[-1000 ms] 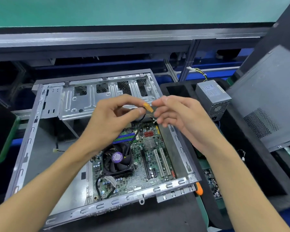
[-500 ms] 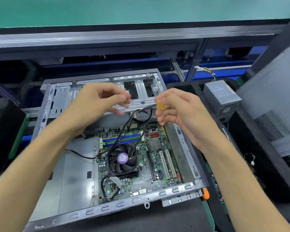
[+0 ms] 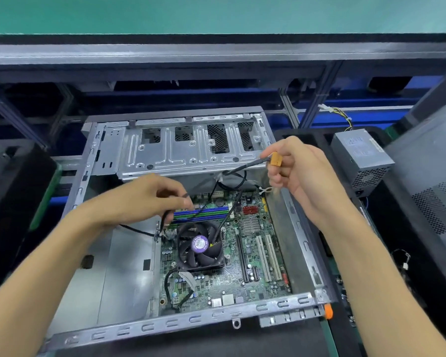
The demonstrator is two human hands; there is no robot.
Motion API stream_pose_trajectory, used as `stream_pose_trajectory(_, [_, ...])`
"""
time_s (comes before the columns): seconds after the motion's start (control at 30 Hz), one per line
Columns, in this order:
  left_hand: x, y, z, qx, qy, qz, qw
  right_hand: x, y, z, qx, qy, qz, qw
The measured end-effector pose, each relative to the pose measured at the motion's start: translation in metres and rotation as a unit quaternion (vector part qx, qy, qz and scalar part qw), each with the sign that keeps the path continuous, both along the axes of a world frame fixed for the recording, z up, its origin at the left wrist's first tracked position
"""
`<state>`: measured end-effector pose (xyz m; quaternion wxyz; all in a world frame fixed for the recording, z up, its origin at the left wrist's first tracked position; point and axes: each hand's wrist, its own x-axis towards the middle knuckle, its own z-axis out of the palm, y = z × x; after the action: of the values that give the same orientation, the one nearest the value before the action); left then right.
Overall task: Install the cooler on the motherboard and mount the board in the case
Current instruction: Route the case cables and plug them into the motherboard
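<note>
Cabling step, by the look: motherboard [image 3: 252, 243] with cooler [image 3: 200, 247] sits in the case [image 3: 180, 328]. Right hand [image 3: 298, 168] fingers pinching orange connector [image 3: 276, 159]; left hand [image 3: 150, 197] fingers pinching black cable [image 3: 165, 217]. Next: find the header, seat squarely.

The case [image 3: 129, 253] is bare sheet metal, dull silver with a brushed, slightly smudgy look, and its drive cage [image 3: 191, 148] at 12 o'clock is the same stamped stuff with punched mesh holes. The motherboard [image 3: 258, 264] is that usual matt green fiberglass, with glossy plastic slots. The cooler [image 3: 200, 247] fan is matt black plastic with a shiny purple sticker on the hub. The cable [image 3: 245, 167] is black rubbery sleeving ending in an orange plastic connector [image 3: 276, 159]. At 2 o'clock the power supply [image 3: 361, 155] is grey painted metal. The surface [image 3: 242, 341] looks like dark matt foam.
</note>
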<state>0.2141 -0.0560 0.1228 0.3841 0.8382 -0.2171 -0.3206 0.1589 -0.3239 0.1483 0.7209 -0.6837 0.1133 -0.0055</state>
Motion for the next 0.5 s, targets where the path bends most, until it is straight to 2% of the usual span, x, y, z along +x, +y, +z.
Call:
stream_pose_trajectory(0.1, [0.006,0.010,-0.002,-0.020,-0.008,0.043,0.999,0.002,-0.002,-0.001,-0.006,-0.004,-0.004,1.000])
stream_pose_trajectory(0.23, [0.008,0.013,-0.008,0.016,-0.037,0.051,0.998,0.001,-0.005,-0.006,-0.012,0.001,0.002,1.000])
stream_pose_trajectory(0.37, [0.001,0.008,-0.007,-0.002,0.018,0.005,1.000,-0.001,-0.006,-0.009,-0.025,0.028,0.034,0.999])
stream_pose_trajectory(0.5, [-0.007,0.005,0.002,-0.025,0.055,-0.062,0.996,-0.001,-0.004,-0.012,-0.037,0.007,0.091,0.995])
